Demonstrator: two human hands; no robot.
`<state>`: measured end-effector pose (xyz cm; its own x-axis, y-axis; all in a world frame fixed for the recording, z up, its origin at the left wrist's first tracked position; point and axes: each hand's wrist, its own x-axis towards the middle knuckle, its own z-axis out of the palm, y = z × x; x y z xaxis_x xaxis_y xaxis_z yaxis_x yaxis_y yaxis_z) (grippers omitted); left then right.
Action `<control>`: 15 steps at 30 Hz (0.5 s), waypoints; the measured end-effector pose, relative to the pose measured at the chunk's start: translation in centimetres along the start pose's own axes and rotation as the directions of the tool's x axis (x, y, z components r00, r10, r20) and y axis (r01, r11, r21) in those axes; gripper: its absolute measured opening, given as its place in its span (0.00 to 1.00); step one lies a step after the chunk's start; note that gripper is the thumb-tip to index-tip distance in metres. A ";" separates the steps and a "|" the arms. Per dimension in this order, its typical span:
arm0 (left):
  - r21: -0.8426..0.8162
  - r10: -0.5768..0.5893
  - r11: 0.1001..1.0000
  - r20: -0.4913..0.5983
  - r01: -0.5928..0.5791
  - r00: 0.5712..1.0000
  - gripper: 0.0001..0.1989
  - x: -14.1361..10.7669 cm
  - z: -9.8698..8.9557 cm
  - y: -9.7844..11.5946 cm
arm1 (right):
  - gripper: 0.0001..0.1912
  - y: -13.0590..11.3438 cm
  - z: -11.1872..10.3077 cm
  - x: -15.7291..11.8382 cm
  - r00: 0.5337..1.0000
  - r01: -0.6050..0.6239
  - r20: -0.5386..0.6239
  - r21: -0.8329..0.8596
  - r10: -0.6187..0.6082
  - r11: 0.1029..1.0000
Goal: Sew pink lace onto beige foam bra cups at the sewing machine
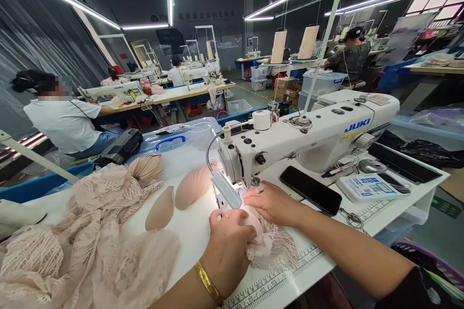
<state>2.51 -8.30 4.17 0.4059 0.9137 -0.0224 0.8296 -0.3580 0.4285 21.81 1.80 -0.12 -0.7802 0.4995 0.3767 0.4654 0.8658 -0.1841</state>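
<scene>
In the head view, a lamp head hides the JUKI sewing machine's needle area. The left hand and right hand cover much of a beige cup, lace bunched beside it; whether their fingers pinch it, one cannot tell. A smartphone lies near them on the ruler-marked desk, in a sewing workshop.

Needle area is tight: machine walls off the far side, lamp hangs close by left hand, right hand just beside. Phone blocks the lane between right forearm and machine. Lace pile fills the left, loose pads beyond. Way in: bare table strip between lace pile and left hand.
</scene>
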 end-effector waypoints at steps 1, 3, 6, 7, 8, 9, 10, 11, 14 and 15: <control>0.003 -0.001 1.000 0.002 0.001 1.000 0.11 0.0 0.0 -0.1 | 0.16 0.0 0.1 0.0 1.000 -0.010 -0.005 0.003 0.010 1.000; 0.001 0.002 1.000 0.003 -0.002 1.000 0.12 0.1 0.0 -0.2 | 0.16 0.0 0.1 0.0 1.000 -0.016 -0.007 0.015 0.016 1.000; -0.019 0.011 1.000 -0.004 -0.011 1.000 0.12 0.1 0.1 -0.4 | 0.16 0.1 0.2 0.0 1.000 -0.024 -0.009 0.026 0.025 0.999; -0.026 0.015 1.000 -0.004 -0.015 1.000 0.12 0.1 0.1 -0.4 | 0.16 0.1 0.2 -0.1 0.999 -0.030 -0.011 0.024 0.030 0.999; -0.033 0.019 0.999 -0.006 -0.019 1.000 0.11 0.1 0.1 -0.4 | 0.17 0.1 0.2 -0.1 0.999 -0.036 -0.014 0.021 0.036 0.999; -0.038 0.024 0.999 -0.009 -0.024 1.000 0.11 0.1 0.2 -0.5 | 0.17 0.2 0.2 -0.1 0.999 -0.040 -0.017 0.017 0.040 0.999; -0.042 0.029 0.999 -0.012 -0.030 0.999 0.11 0.1 0.3 -0.5 | 0.18 0.2 0.2 -0.2 0.999 -0.043 -0.018 0.014 0.043 0.999; -0.044 0.037 0.998 -0.016 -0.037 0.999 0.11 0.1 0.3 -0.6 | 0.18 0.2 0.2 -0.2 0.999 -0.044 -0.017 0.014 0.044 0.999; -0.042 0.052 0.998 -0.020 -0.053 0.998 0.10 0.1 0.4 -0.8 | 0.18 0.3 0.1 -0.2 0.999 -0.048 -0.012 0.015 0.048 0.999; -0.041 0.055 0.998 -0.019 -0.056 0.998 0.10 0.2 0.4 -0.8 | 0.18 0.4 0.1 -0.2 0.999 -0.052 -0.011 0.016 0.052 0.999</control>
<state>2.06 -7.95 3.47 0.4435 0.8961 0.0182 0.7891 -0.4001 0.4661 22.09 2.02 -0.32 -0.7503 0.5437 0.3762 0.4988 0.8389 -0.2177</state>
